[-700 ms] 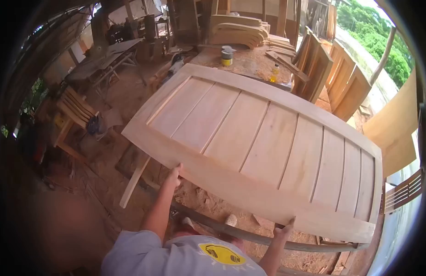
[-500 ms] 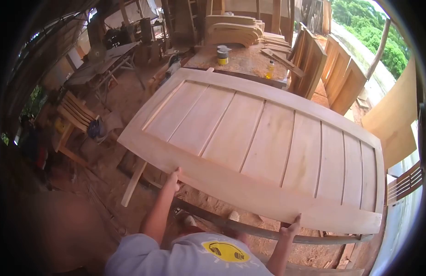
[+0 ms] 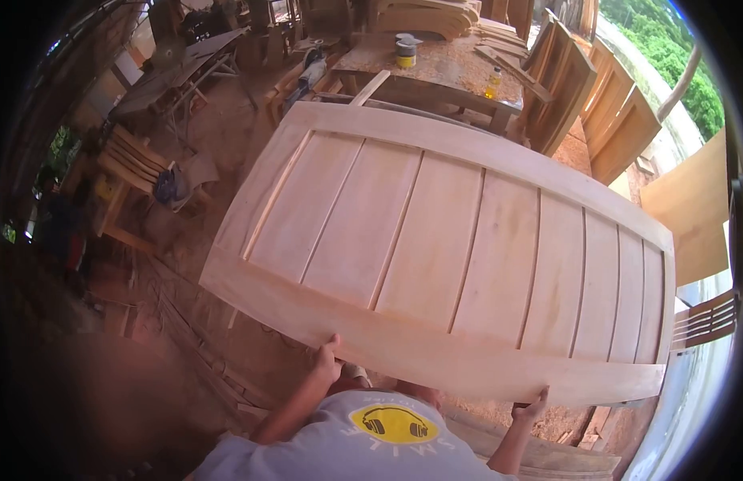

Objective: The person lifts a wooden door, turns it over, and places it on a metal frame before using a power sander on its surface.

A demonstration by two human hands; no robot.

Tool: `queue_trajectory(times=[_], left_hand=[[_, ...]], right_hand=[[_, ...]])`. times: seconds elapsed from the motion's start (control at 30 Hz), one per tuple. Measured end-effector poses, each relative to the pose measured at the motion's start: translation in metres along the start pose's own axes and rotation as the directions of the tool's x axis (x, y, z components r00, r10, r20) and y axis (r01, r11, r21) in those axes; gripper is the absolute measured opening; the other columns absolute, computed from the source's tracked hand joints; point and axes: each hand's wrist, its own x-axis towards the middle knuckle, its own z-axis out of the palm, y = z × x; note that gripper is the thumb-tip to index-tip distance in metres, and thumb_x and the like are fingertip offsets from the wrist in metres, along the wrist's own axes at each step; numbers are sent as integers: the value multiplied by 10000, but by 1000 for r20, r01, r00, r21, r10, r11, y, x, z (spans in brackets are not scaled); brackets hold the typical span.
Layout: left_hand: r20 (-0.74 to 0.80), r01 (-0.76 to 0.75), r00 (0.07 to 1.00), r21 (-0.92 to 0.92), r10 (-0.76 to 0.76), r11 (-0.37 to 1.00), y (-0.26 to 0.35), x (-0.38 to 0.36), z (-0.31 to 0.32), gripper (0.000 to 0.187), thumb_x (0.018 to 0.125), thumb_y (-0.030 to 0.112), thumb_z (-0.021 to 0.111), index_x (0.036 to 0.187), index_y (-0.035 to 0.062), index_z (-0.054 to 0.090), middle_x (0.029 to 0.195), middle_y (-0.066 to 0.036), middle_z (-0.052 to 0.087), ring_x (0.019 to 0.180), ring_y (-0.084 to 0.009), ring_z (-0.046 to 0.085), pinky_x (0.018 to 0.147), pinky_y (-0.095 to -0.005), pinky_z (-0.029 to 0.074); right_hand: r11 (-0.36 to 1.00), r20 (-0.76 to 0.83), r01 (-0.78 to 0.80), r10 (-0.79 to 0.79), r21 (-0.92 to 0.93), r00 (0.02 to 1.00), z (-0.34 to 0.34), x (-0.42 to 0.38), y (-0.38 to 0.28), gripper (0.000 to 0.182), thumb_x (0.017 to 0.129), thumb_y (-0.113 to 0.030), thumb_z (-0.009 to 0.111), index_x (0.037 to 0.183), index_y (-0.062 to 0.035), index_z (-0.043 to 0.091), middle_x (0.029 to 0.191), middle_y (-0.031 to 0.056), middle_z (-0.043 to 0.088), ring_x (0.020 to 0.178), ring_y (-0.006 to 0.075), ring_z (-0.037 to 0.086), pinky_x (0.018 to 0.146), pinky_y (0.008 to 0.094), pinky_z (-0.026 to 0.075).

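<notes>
A large pale wooden door panel (image 3: 435, 232), framed and filled with several vertical planks, spreads across the middle of the view. My left hand (image 3: 329, 358) grips its near edge left of centre, thumb on top and fingers hidden underneath. Farther right along the same edge, my right hand (image 3: 533, 406) holds on in the same way, its thumb upright against the rail. The panel's near edge is close to my shirt. Beyond its far edge a narrow wooden strip (image 3: 371, 86) sticks out from beneath.
Behind the panel stands a workbench (image 3: 451, 72) with a yellow-labelled can (image 3: 405, 53), a small yellow bottle (image 3: 492, 82) and curved wooden pieces (image 3: 427, 18). Wooden panels (image 3: 560, 84) lean at the right. A slatted chair (image 3: 135, 172) stands left, and sawdust covers the floor.
Both hands have drawn the door panel nearer to my body. Its near edge now covers more of the support beam below, and more of the strip behind the far edge shows.
</notes>
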Motion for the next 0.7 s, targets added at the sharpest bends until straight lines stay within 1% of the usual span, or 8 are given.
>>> queue_trajectory(times=[0.1,0.2,0.3,0.4,0.5,0.6,0.67,0.7], left_hand=[[-7,-5,1000,0,5,1000,-5,3,-9,436,934,296,604,1303,90,498,1257,-105,551,1166,-281,527,961,-464,451],[-40,48,998,22,-47,999,8,-8,3,419,947,279,590,1303,77,500,1241,-92,549,1123,-252,551,899,-399,483],[81,29,996,61,-34,998,8,-2,-1,428,935,341,603,1287,113,517,1232,-71,571,1141,-254,547,914,-428,490],[84,9,996,111,-19,994,8,-6,-8,481,925,402,617,1289,105,510,1235,-68,570,1119,-252,563,905,-412,512],[103,-8,995,185,-11,983,9,-9,-6,596,935,430,598,1365,49,437,1304,-118,519,1177,-273,531,941,-391,503],[134,-33,991,203,6,979,7,-5,-7,632,929,456,600,1379,50,422,1321,-130,506,1177,-272,529,931,-382,506],[121,-45,993,246,16,968,10,-12,-6,647,932,474,585,1388,51,411,1326,-134,502,1183,-271,524,933,-387,504],[117,-55,993,262,25,964,10,-15,-4,654,934,483,578,1393,51,405,1329,-136,500,1186,-270,522,934,-389,503]], right_hand=[[999,100,35,-34,-10,994,14,-20,0,501,962,-493,470,1302,-130,533,1264,37,596,1129,235,587,918,378,512],[1000,0,-15,15,6,1000,33,-34,-4,493,991,-434,408,1335,-90,488,1295,61,565,1180,243,552,953,408,477],[997,-26,77,-78,-13,997,13,-13,6,511,973,-467,472,1310,-84,511,1260,54,593,1126,238,587,910,401,501],[988,32,122,-120,-96,992,-4,3,14,579,958,-486,515,1356,-67,481,1307,75,572,1155,251,579,895,417,514],[985,43,142,-139,-95,989,-1,7,14,618,953,-496,521,1376,-51,460,1335,88,553,1183,263,564,921,429,503],[987,41,111,-107,-113,993,8,0,10,659,924,-513,562,1372,-41,457,1289,115,580,1135,275,600,888,455,529],[954,-90,57,-87,-294,992,-5,10,13,685,905,-614,510,1312,-63,531,1184,87,649,995,265,665,828,408,553],[942,-134,103,-153,-320,979,0,2,11,700,890,-617,535,1294,-45,541,1147,105,661,950,283,679,806,429,565]])
